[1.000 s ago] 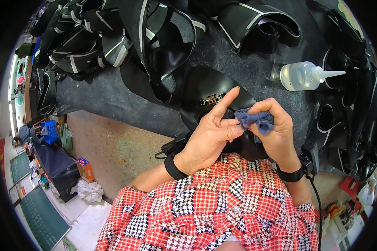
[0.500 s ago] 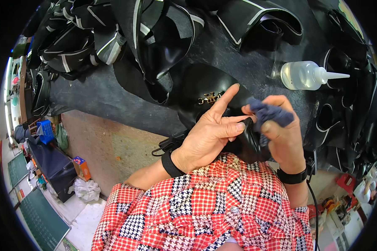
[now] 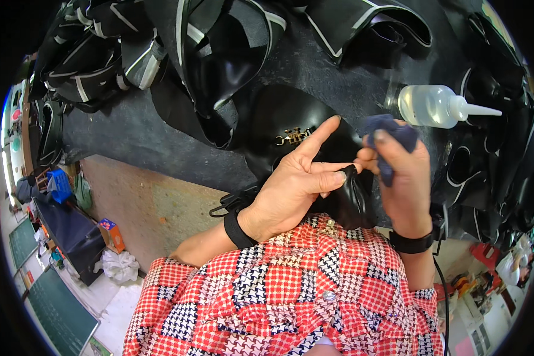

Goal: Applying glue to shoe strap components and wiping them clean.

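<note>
My left hand (image 3: 298, 183) pinches the edge of a glossy black leather piece (image 3: 357, 204) between thumb and fingers, its index finger stretched away from me across the leather. A gold-coloured metal ornament (image 3: 293, 136) sits on the smooth part of the leather, just left of that finger. Bunched in the closed fingers of my right hand (image 3: 404, 184) is a dark blue cloth (image 3: 397, 137). This cloth is a little above the leather's pinched edge, slightly blurred.
A translucent squeeze bottle (image 3: 430, 107) with a long nozzle lies on its side on the dark table (image 3: 124, 133), beyond my right hand. Black pieces with white-taped edges (image 3: 83, 77) are heaped at the far left, and more (image 3: 474, 160) lie at the right. An orange box (image 3: 111, 234) stands off to the lower left.
My right hand has lifted away from the leather, up and slightly right, with the cloth bunched in it. My left hand keeps nearly the same pinch.
</note>
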